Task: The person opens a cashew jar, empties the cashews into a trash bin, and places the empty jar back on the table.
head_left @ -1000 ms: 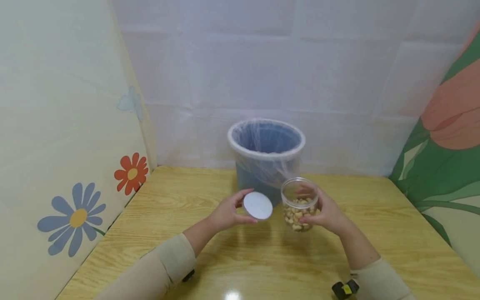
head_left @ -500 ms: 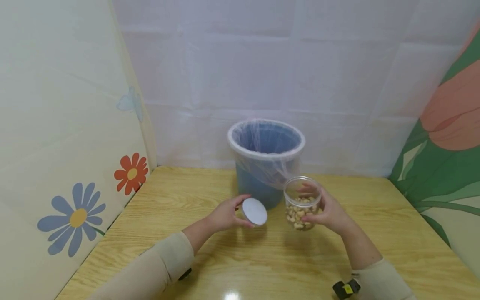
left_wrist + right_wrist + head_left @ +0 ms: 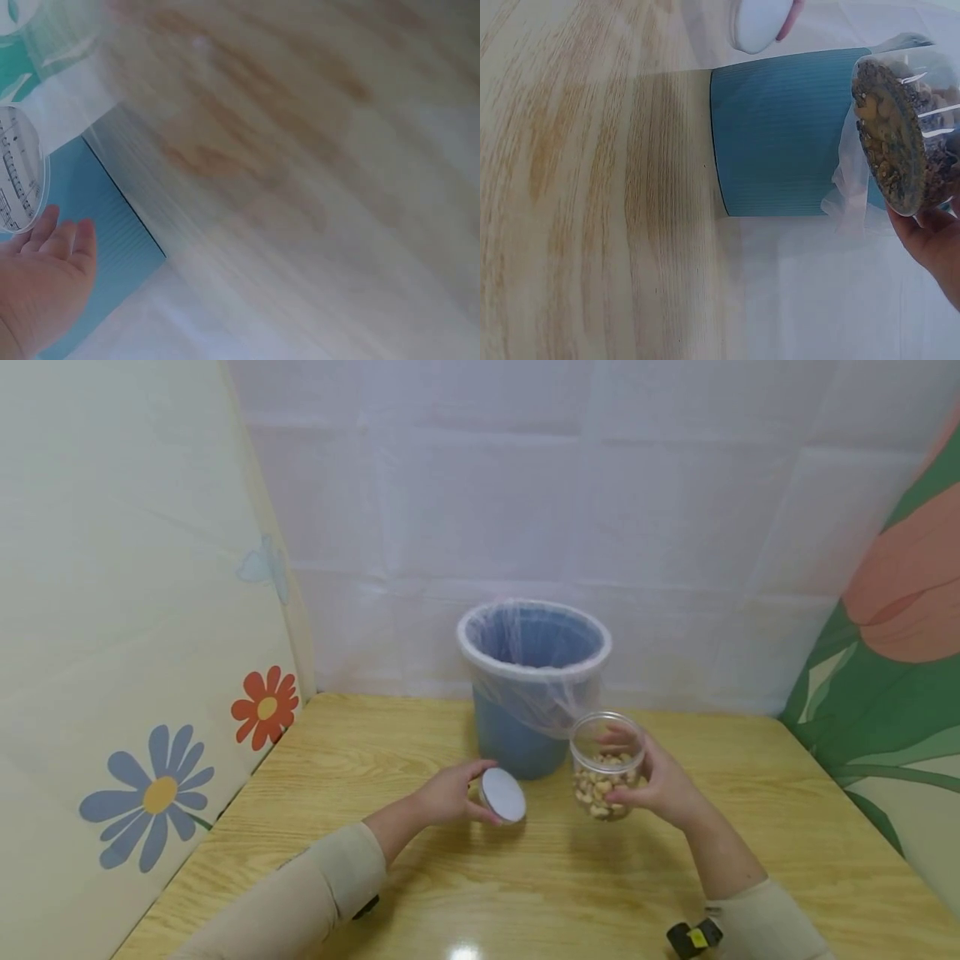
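My left hand [image 3: 447, 794] pinches a round white lid [image 3: 503, 795] by its edge, thumb below and fingers above, tilted over the table. From the left wrist view the lid [image 3: 20, 169] has a black-and-white printed face and a clear rim, beside the left hand [image 3: 49, 289]. My right hand [image 3: 663, 787] grips a clear, lidless jar [image 3: 600, 745], its lower half filled with cashew nuts [image 3: 602, 787]. The right wrist view shows the base of the jar [image 3: 891, 135] with nuts and dark bits against it, and fingers of the right hand [image 3: 930, 240] wrapped round its side.
A blue trash bin [image 3: 517, 727] lined with a clear plastic bag [image 3: 570, 697] stands at the back of the wooden table [image 3: 375, 735], just behind the jar and lid. White sheeting [image 3: 420, 510] hangs behind it, and flower-printed sheets [image 3: 150, 635] flank the table.
My left hand has moved the lid left and down, away from the jar, and tilted it more. The jar in my right hand has shifted slightly right.
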The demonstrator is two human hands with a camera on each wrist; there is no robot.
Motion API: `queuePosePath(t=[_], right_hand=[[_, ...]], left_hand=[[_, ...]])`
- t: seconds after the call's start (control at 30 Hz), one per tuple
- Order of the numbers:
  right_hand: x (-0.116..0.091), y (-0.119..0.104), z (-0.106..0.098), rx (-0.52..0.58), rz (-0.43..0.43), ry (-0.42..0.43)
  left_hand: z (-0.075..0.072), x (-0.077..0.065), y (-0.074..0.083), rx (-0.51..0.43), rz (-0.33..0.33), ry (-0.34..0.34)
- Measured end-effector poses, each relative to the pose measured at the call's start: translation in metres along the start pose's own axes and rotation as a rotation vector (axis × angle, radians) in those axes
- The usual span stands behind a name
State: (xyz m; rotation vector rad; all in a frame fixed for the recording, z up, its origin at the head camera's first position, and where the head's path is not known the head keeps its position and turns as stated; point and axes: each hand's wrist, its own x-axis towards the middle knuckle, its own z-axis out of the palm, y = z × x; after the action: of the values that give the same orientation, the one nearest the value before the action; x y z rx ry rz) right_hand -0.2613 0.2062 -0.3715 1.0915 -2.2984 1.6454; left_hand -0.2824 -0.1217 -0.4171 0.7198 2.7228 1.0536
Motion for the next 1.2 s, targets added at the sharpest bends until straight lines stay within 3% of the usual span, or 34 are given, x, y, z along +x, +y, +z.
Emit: queuePosePath(t=[0.4,0.67,1.2], right_hand=[[-0.0004,0.0002,-0.0012,-0.003,0.007,-0.01],[-0.0004,-0.0014,-0.0021,-0.003,-0.01,-0.015],[0.0007,0.0,-0.0035,0.016,-0.009,-0.014]], left_hand=[[0.0044,-0.0012,-0.0037,0.046,-0.051,-0.055],[0.0052,-0.0005,-0.0039,0.106,-0.034,-0.06],[0.005,-0.0016,-0.0074,0.132,-0.02,-0.077]])
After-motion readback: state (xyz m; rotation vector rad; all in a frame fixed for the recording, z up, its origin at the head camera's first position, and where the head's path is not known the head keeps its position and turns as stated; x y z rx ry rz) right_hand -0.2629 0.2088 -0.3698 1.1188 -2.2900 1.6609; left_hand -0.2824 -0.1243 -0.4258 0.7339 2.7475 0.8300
